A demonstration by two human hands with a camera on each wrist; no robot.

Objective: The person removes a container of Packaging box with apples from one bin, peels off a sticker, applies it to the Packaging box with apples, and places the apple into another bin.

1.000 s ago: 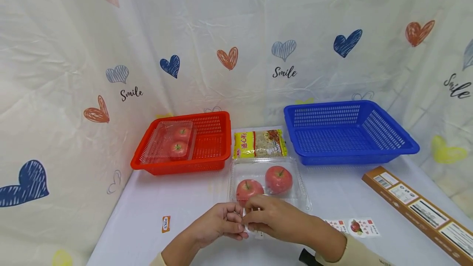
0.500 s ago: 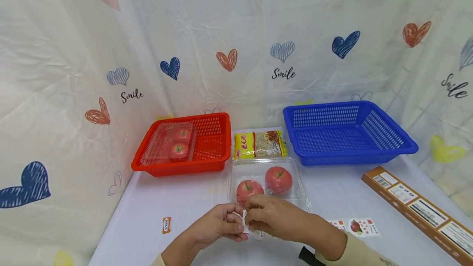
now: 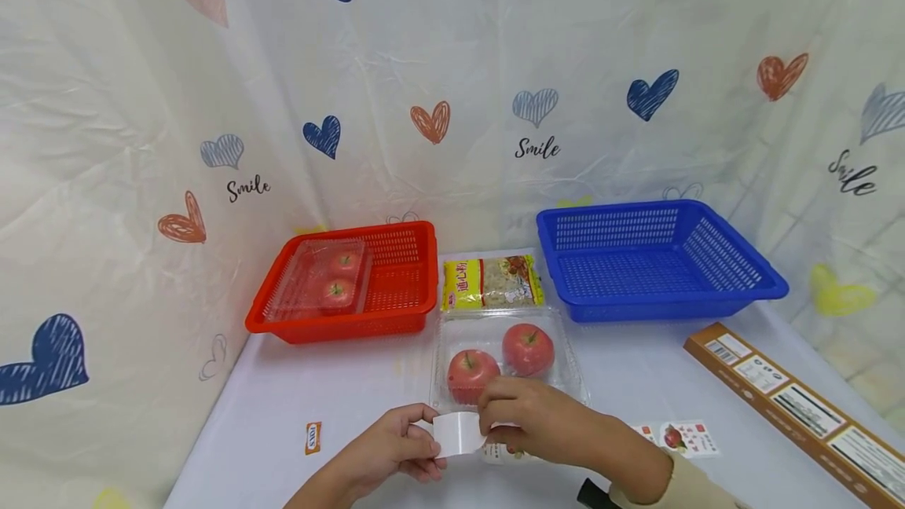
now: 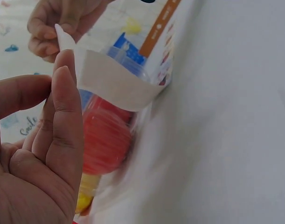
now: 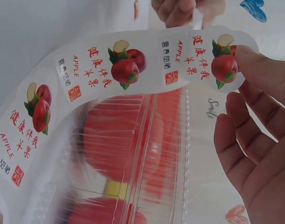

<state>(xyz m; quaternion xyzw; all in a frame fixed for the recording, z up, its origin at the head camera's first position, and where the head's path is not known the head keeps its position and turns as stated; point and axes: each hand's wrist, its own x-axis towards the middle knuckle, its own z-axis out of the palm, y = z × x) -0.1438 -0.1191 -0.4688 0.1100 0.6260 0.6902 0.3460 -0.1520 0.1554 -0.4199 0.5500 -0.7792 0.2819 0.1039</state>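
A strip of apple stickers runs to my right hand, whose thumb and fingers pinch its end. My left hand pinches the other side of the plain white stretch that spans between both hands. In the left wrist view this white stretch curves outward behind the left fingertips. Just beyond the hands, a clear plastic box holds two red apples, a left apple and a right apple. The right forearm partly hides the strip, whose printed tail lies on the table.
A red basket at the back left contains a clear box of apples. At the back right stands a blue basket. Between them lies a yellow food packet. A long brown carton is at right, a small orange wrapper at left.
My hands have drawn apart, the left one moving left and slightly down. The white stretch between them has come into plain sight. The head view has shifted a little.
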